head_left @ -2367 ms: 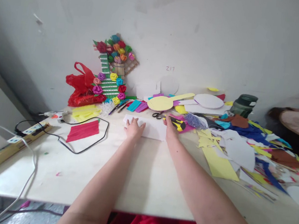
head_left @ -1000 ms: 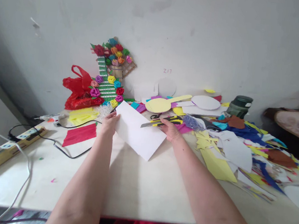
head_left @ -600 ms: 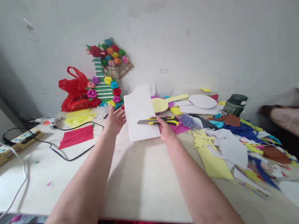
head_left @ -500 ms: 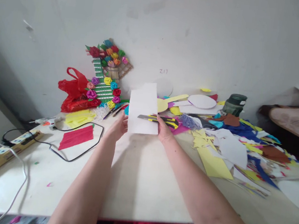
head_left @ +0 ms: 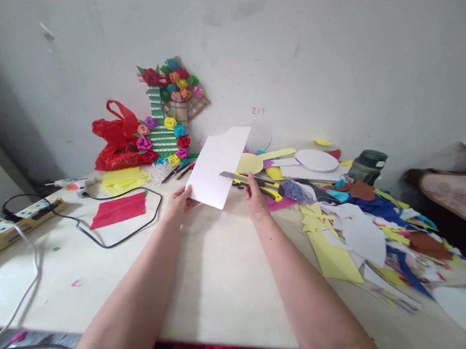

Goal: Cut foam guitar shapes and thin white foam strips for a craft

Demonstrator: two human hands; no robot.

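A white sheet of paper (head_left: 217, 164), its top edge cut unevenly, is held up tilted above the table. My left hand (head_left: 179, 203) pinches its lower left corner between thumb and fingers. In my right hand (head_left: 256, 199) is a yellow and black utility knife (head_left: 263, 185) with its blade out, pointing left. The blade overlaps the paper's right side in view; whether it touches I cannot tell. Behind the knife lies a yellow paper spoon shape (head_left: 251, 162).
Paper scraps (head_left: 362, 230) cover the table's right side, near a dark green bottle (head_left: 366, 167). On the left are a red paper piece (head_left: 119, 211), a black cord, a power strip (head_left: 27, 223) and a red plastic bag (head_left: 114, 137). Paper-flower crafts (head_left: 164, 126) lean on the wall.
The paper has tilted, its lower edge swinging left. My left hand has taken the lower left corner. My right hand no longer touches the sheet and keeps the utility knife.
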